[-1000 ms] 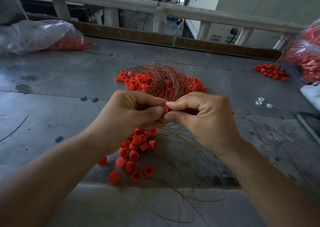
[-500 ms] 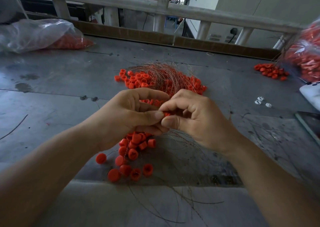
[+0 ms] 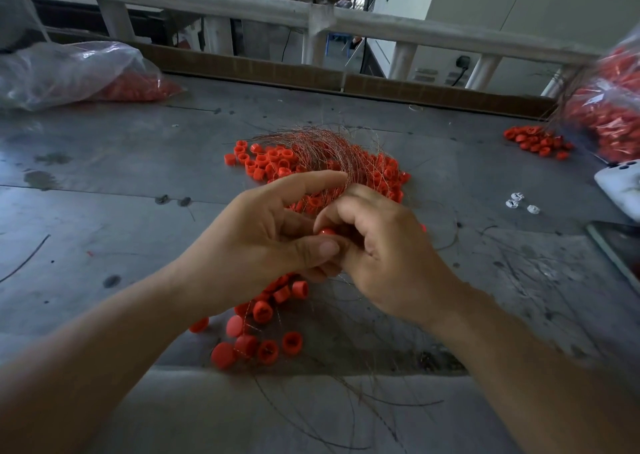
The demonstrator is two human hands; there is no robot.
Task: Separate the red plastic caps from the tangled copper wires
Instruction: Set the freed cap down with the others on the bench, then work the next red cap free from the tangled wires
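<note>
My left hand (image 3: 256,235): the thumb and the curled lower fingers pinch one red cap (image 3: 325,232); the forefinger is stretched out forward, over the heap behind.
My right hand (image 3: 384,256): the fingers are curled in, and the forefinger tip lies on the same red cap from above, so both hands meet on it (what the thumb does I cannot tell, it is hidden).
Red cap: it is between my two hands, lifted above the counter (image 3: 104,176), and only a small part of it shows.
Tangled copper wires (image 3: 322,148): a thin arched bundle just behind my hands, lying over the far heap of caps (image 3: 273,162); some strands touch my right knuckles.
Near caps (image 3: 263,332): a loose group on the counter below my left hand, some with the closed end up, some with the open end up; a fine strand runs across a few of them.
Loose wires (image 3: 346,401): thin single strands spread on the counter at the front edge.
Left bag (image 3: 69,72): clear plastic, far left corner, with red caps inside.
Right bag (image 3: 609,114): clear plastic, far right, full of red caps; a small heap (image 3: 536,141) lies just beside it.
White bits (image 3: 517,202): three small pieces at the right, well apart from my hands.
Railing (image 3: 242,3): pale bar behind the counter.
</note>
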